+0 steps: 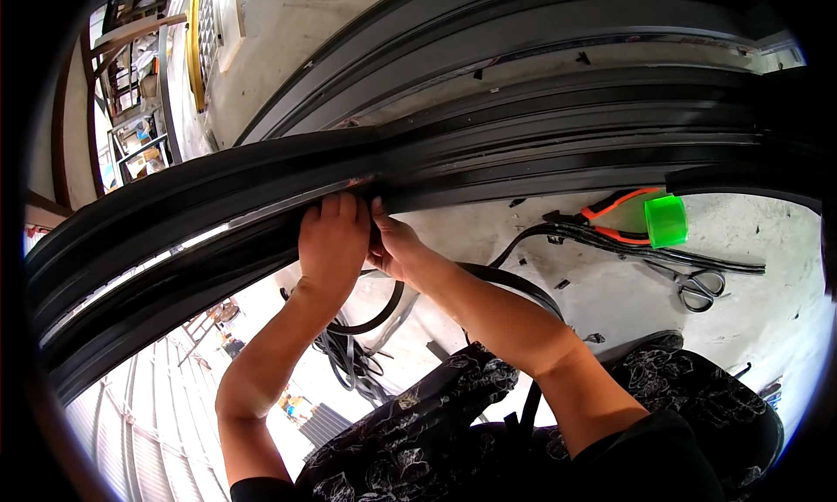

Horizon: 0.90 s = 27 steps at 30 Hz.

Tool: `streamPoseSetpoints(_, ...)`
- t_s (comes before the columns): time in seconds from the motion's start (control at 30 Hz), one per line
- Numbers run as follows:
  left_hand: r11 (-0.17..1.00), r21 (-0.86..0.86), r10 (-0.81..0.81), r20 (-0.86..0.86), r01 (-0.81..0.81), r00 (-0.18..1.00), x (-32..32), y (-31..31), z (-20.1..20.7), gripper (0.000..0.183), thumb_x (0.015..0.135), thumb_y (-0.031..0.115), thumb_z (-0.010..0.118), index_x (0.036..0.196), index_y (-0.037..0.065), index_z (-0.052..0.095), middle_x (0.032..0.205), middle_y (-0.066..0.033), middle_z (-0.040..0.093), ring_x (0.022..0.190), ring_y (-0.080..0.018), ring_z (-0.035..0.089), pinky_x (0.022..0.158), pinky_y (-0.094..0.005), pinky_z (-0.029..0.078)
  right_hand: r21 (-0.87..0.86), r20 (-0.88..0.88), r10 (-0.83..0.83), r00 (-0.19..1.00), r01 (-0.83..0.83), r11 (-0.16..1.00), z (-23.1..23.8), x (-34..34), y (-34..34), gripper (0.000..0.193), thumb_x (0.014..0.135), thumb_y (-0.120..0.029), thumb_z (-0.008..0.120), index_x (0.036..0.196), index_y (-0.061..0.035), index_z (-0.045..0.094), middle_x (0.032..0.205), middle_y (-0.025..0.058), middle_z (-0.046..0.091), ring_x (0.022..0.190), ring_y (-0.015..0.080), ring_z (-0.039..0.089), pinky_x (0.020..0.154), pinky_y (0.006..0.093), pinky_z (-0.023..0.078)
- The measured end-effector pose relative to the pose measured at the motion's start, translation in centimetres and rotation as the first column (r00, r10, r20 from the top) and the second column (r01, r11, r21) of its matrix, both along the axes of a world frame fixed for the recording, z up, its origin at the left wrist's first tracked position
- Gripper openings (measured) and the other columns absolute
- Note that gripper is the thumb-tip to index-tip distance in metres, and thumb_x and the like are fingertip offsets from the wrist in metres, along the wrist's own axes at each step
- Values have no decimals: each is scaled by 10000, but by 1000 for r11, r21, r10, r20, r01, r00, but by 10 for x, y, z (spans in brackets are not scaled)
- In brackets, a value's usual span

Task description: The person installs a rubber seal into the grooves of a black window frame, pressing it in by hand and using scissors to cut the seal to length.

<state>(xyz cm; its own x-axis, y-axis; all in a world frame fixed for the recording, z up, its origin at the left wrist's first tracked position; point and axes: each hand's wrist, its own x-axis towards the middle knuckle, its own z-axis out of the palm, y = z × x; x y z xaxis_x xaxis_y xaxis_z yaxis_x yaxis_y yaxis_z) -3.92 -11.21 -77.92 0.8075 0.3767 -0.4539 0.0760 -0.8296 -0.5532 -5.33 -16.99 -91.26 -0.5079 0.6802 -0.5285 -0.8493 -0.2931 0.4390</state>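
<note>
Black profile [261,172]: a long ribbed bar crossing the middle of the frame; a pale slot splits its left stretch lengthwise.
Long axis: climbs from the lower left toward the upper right, bowed by the lens, with a visible bend or joint just above the hands; I cannot tell which.
Left hand [336,236]: fingers curled, tips touching the profile's lower edge at the centre of the frame; whether they pinch anything is hidden.
Right hand [398,247]: just beside the left one, thumb raised toward the same edge, fingers bent inward; I cannot tell whether they close on something.
Key relation: the profile lies directly above both hands in the frame and runs across the forearms' line rather than along it; the left hand's fingertips sit nearest, the right hand's thumb close behind.
Black strip [390,313]: a loose loop hanging below the hands, its upper end lost behind them.
Strip tangle [347,356]: lower centre, below the loop.
Pale floor [758,319]: right side, dotted with dark scraps.
Orange-handled pliers [610,205]: right of centre, below the profile, near a green roll [666,221].
Scissors [683,280]: dark, lower than the roll, beside several flat black lengths [680,256].
Second profile [488,27]: top of the frame, roughly following the first one's curve.
</note>
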Motion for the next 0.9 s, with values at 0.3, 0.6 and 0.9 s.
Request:
streamPoseSetpoints(0.3,1000,-26,-5,2,5,1000,1,0,3,286,721,181,630,994,115,689,869,-13,563,868,-187,572,681,-319,475,-23,-70,-89,994,87,996,13,5,0,561,910,-608,534,1114,-92,614,1034,61,679,1009,188,618,948,359,490)
streamPoseSetpoints(0.6,997,-70,18,-48,-22,999,3,-1,7,298,726,177,628,1007,106,697,894,-20,578,870,-196,578,700,-321,484,-44,-99,-71,993,67,997,14,8,-3,523,938,-574,518,1109,-89,615,1024,55,675,1012,183,617,940,352,496)
streamPoseSetpoints(0.9,998,-10,66,-167,-69,984,6,0,7,283,748,157,640,1023,113,687,882,-48,585,870,-216,613,669,-324,514,-80,-96,-40,995,32,996,22,19,-4,459,974,-521,505,1081,-90,621,1016,55,670,996,175,621,937,349,506)
